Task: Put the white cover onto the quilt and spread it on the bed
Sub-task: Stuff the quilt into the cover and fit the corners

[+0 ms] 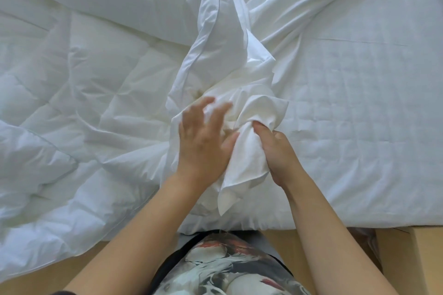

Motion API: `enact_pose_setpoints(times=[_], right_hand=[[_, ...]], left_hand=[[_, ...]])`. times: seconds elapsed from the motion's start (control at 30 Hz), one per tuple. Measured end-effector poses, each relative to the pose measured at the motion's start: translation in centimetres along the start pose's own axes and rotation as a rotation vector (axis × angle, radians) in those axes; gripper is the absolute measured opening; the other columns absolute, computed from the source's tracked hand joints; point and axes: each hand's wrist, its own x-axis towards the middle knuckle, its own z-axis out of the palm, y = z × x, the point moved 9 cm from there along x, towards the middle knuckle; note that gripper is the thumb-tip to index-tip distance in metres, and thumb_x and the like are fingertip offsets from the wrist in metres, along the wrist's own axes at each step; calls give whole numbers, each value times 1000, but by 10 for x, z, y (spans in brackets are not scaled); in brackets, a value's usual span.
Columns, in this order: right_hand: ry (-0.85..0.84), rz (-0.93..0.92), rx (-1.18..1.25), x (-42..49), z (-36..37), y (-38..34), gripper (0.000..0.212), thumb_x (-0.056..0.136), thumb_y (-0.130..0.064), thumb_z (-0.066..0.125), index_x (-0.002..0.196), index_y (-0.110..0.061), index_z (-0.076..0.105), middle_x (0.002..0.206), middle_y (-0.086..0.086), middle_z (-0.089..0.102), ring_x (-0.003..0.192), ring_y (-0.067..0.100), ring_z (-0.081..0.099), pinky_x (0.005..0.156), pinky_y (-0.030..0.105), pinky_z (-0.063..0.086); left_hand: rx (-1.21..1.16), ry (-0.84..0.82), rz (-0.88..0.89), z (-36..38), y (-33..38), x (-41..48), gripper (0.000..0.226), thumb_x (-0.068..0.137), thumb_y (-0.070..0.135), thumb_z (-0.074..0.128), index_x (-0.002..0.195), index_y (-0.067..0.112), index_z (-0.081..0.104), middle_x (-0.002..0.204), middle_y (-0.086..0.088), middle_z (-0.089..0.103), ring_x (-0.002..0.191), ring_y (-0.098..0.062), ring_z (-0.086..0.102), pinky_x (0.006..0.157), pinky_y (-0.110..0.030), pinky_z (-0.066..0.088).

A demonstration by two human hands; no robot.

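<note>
A puffy white quilt [79,84] lies crumpled across the left half of the bed. The thin white cover [287,2] runs from the far right down to the middle in a bunched strip. My right hand [278,151] grips a gathered corner of the cover [242,167], which hangs down from my fist. My left hand [203,141] is beside it with fingers spread and blurred, over the bunched fabric where quilt and cover meet. Whether its fingertips touch the fabric is unclear.
The bare mattress with its white fitted sheet [359,103] fills the right side. The bed's near edge runs along the bottom, with a light wooden floor [275,239] and a wooden box or frame corner [412,258] at the lower right. My patterned clothing is at bottom centre.
</note>
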Motion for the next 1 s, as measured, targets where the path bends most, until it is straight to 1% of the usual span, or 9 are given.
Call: enact_pose_setpoints(times=[0.1, 0.2, 0.33, 0.47, 0.57, 0.67, 0.73, 0.87, 1.0], right_hand=[[24, -40, -105, 3, -3, -3, 37, 96, -43, 45, 92, -14, 68, 82, -1, 71, 77, 12, 68, 63, 20, 50], [-1, -100, -81, 7, -6, -8, 42, 98, -43, 39, 102, -12, 67, 92, 4, 71, 86, 18, 68, 71, 27, 53], [-135, 3, 112, 19, -4, -2, 51, 99, -48, 33, 104, -11, 67, 101, 11, 71, 95, 25, 69, 84, 39, 55], [-285, 29, 125, 21, 5, -5, 50, 98, -47, 34, 109, -9, 65, 104, 13, 70, 99, 25, 67, 89, 36, 52], [-186, -12, 244, 25, 3, 0, 42, 96, -41, 44, 95, -6, 68, 87, 11, 71, 80, 20, 69, 76, 27, 54], [-163, 41, 410, 24, -1, 10, 41, 87, -39, 57, 89, 0, 69, 87, 15, 71, 79, 23, 69, 76, 31, 56], [-77, -15, 267, 30, -16, 6, 44, 85, -38, 61, 87, 5, 68, 82, 13, 70, 74, 21, 67, 73, 32, 55], [386, -374, -363, 48, -42, -42, 56, 94, -30, 56, 46, -14, 31, 37, -10, 28, 41, 8, 29, 45, 20, 25], [487, -367, -140, 61, -29, -35, 41, 93, -37, 54, 61, -14, 42, 57, -7, 44, 56, 11, 42, 58, 28, 39]], left_hand=[[-277, -203, 102, 18, 10, -11, 33, 83, 37, 58, 99, 9, 69, 94, -4, 60, 91, -9, 47, 79, -19, 44], [-289, -497, -25, 49, 3, -16, 72, 75, 61, 59, 133, 17, 52, 122, 5, 49, 111, 2, 32, 97, -1, 21], [-270, -585, -73, 72, 6, -14, 97, 65, 74, 41, 144, 18, 35, 140, 5, 40, 127, -8, 31, 103, -15, 19], [-280, -478, -176, 74, -1, -7, 76, 69, 67, 60, 121, 12, 53, 108, 5, 53, 100, -10, 46, 86, -20, 33], [-351, -466, -281, 84, -9, -1, 44, 82, 53, 64, 79, 10, 51, 71, 5, 49, 68, -11, 48, 64, -25, 39], [-524, -520, -288, 88, -4, -2, 43, 86, 52, 52, 58, 20, 46, 53, 13, 43, 51, -3, 40, 53, -19, 31], [-607, -611, -334, 91, -7, -8, 48, 94, 34, 54, 47, 28, 46, 46, 17, 41, 46, 1, 39, 50, -17, 30], [-688, -787, -437, 94, -3, -11, 53, 96, 27, 51, 44, 25, 43, 48, 14, 41, 46, -4, 40, 47, -18, 33], [-658, -572, -589, 84, -21, 8, 45, 96, 29, 51, 53, 18, 44, 52, 6, 43, 48, -4, 41, 48, -16, 35]])
